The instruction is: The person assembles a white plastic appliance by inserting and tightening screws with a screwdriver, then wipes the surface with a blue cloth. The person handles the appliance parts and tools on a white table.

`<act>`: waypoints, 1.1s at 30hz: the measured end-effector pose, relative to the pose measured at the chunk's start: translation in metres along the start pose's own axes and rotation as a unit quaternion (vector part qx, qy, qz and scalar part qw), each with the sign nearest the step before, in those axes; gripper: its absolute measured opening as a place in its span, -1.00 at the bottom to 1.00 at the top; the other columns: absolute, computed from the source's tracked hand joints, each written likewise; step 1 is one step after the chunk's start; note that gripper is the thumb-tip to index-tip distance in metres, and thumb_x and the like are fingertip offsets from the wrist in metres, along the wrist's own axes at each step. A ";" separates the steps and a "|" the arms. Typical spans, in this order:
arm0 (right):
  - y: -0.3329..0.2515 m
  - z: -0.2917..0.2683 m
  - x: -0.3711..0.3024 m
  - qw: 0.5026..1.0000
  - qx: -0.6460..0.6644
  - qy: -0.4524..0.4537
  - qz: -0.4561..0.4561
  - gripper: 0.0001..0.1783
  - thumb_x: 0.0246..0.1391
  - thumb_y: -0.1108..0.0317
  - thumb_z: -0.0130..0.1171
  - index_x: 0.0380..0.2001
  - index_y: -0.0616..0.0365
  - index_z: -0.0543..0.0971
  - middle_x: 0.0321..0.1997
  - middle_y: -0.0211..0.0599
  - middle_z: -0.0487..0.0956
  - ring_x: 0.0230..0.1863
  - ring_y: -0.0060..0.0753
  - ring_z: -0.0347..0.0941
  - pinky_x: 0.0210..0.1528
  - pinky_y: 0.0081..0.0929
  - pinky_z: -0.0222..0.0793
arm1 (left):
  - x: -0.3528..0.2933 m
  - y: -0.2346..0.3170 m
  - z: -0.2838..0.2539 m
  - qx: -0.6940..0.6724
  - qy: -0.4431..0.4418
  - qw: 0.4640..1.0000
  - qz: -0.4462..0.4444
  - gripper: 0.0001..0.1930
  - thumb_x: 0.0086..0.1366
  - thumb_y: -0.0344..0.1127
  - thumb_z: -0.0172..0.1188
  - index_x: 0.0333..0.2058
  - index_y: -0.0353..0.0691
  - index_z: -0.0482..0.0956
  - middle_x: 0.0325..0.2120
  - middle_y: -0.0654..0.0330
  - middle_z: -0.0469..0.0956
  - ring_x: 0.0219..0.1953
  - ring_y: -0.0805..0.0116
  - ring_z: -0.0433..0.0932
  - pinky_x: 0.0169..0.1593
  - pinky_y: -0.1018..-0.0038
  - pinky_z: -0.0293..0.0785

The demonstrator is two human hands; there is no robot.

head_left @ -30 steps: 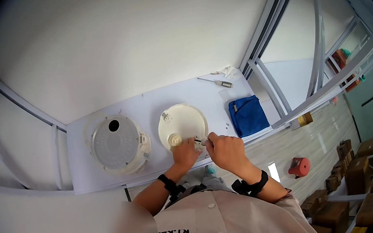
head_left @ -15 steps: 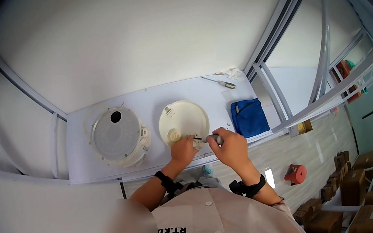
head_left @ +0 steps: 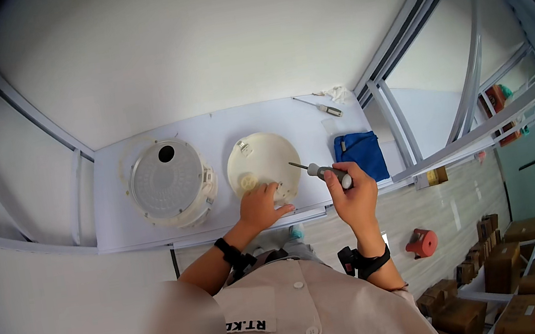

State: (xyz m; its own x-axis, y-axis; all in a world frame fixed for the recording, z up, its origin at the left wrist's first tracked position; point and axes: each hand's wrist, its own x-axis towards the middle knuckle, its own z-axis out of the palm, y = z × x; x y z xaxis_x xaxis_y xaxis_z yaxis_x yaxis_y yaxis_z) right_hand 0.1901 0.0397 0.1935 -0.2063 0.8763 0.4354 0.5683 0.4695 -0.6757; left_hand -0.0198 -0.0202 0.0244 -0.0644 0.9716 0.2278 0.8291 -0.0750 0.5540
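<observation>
Has moved the screwdriver (head_left: 320,172) away from the cream dish's (head_left: 271,156) near edge; grips it in the right hand (head_left: 357,199). Has opened the left hand (head_left: 260,208) wide there.

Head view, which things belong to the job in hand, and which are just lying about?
In the job, it seems:
screwdriver, in the right hand
cream disc, left hand at its near edge

Apparently lying about:
other screwdriver
blue fabric
red cylinder
brown boxes
grey-topped drum, untouched; may be related
</observation>
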 end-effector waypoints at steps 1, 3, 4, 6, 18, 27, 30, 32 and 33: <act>0.000 0.000 -0.001 1.000 0.004 -0.001 -0.004 -0.71 0.18 0.17 0.47 -0.25 0.19 0.70 -0.39 -0.15 0.73 -0.46 -0.10 0.65 -0.42 -0.35 0.50 | 0.001 -0.003 0.001 0.004 -0.007 1.000 -0.004 -0.34 0.08 0.16 0.54 0.06 -0.09 0.63 -0.24 0.08 0.63 -0.19 -0.01 0.66 -0.12 0.12 0.55; 0.001 0.002 0.000 1.000 0.014 -0.002 -0.013 -0.71 0.18 0.18 0.47 -0.24 0.19 0.70 -0.38 -0.14 0.73 -0.46 -0.10 0.65 -0.42 -0.36 0.50 | 0.002 -0.007 0.002 0.010 -0.026 1.000 -0.010 -0.34 0.08 0.17 0.54 0.07 -0.08 0.64 -0.21 0.09 0.63 -0.18 0.00 0.66 -0.10 0.12 0.54; 0.002 0.003 0.000 1.000 0.013 -0.002 -0.017 -0.71 0.18 0.18 0.47 -0.24 0.19 0.70 -0.38 -0.14 0.74 -0.45 -0.10 0.65 -0.41 -0.35 0.50 | 0.001 -0.010 0.002 0.012 -0.039 0.999 -0.012 -0.34 0.08 0.16 0.53 0.07 -0.07 0.65 -0.19 0.09 0.62 -0.16 0.00 0.65 -0.08 0.11 0.54; 0.005 0.005 0.001 1.000 0.012 -0.001 -0.025 -0.71 0.18 0.18 0.47 -0.23 0.19 0.70 -0.36 -0.13 0.74 -0.44 -0.09 0.66 -0.40 -0.35 0.51 | 0.003 -0.012 -0.004 0.015 -0.069 0.997 -0.011 -0.36 0.09 0.12 0.52 0.09 -0.06 0.65 -0.15 0.11 0.62 -0.11 0.00 0.64 -0.04 0.10 0.52; 0.014 0.006 0.000 1.000 0.026 -0.011 -0.002 -0.71 0.20 0.18 0.45 -0.21 0.19 0.70 -0.34 -0.13 0.74 -0.37 -0.07 0.68 -0.35 -0.33 0.53 | -0.003 -0.039 -0.050 -0.015 -0.062 0.998 -0.005 -0.57 0.20 -0.62 0.14 -0.02 -0.07 0.73 -0.04 0.14 0.66 0.08 0.00 0.57 0.16 0.08 0.45; 0.016 0.004 0.003 0.999 0.027 -0.014 0.018 -0.70 0.22 0.17 0.43 -0.20 0.20 0.69 -0.34 -0.12 0.73 -0.39 -0.09 0.66 -0.36 -0.34 0.51 | 0.013 -0.002 -0.061 -0.053 -0.043 0.994 0.083 -0.64 0.20 -0.48 0.26 -0.01 -0.16 0.72 -0.05 0.10 0.65 0.04 0.00 0.59 0.18 0.09 0.46; 0.010 0.002 0.006 1.000 0.019 -0.020 0.009 -0.70 0.23 0.16 0.43 -0.20 0.21 0.69 -0.36 -0.12 0.72 -0.41 -0.10 0.65 -0.37 -0.35 0.50 | 0.020 0.023 -0.049 -0.096 -0.060 0.989 0.100 -0.63 0.26 -0.34 0.36 0.06 -0.09 0.70 -0.06 0.13 0.66 0.03 0.04 0.61 0.19 0.13 0.45; 0.008 0.002 0.007 1.000 0.013 -0.021 0.000 -0.70 0.23 0.16 0.43 -0.21 0.20 0.69 -0.38 -0.13 0.71 -0.43 -0.12 0.64 -0.39 -0.35 0.48 | 0.022 0.023 -0.033 -0.079 -0.064 0.990 0.102 -0.63 0.26 -0.33 0.37 0.06 -0.07 0.71 -0.09 0.17 0.66 0.02 0.07 0.61 0.18 0.14 0.45; 0.009 0.002 0.007 1.000 0.010 -0.020 -0.003 -0.70 0.23 0.16 0.43 -0.21 0.20 0.69 -0.39 -0.14 0.71 -0.44 -0.13 0.63 -0.40 -0.36 0.47 | 0.023 0.024 -0.029 -0.071 -0.067 0.990 0.105 -0.63 0.26 -0.33 0.37 0.06 -0.06 0.71 -0.10 0.18 0.67 0.02 0.08 0.61 0.18 0.15 0.45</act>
State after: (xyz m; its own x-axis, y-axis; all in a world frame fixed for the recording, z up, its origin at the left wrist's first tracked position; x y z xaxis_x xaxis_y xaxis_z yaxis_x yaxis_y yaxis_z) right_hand 0.1918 0.0505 0.1898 -0.2418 0.8773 0.4146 0.5516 0.4758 -0.6851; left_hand -0.0174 -0.0062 0.0656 0.1837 0.9516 0.2465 0.7290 -0.3001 0.6153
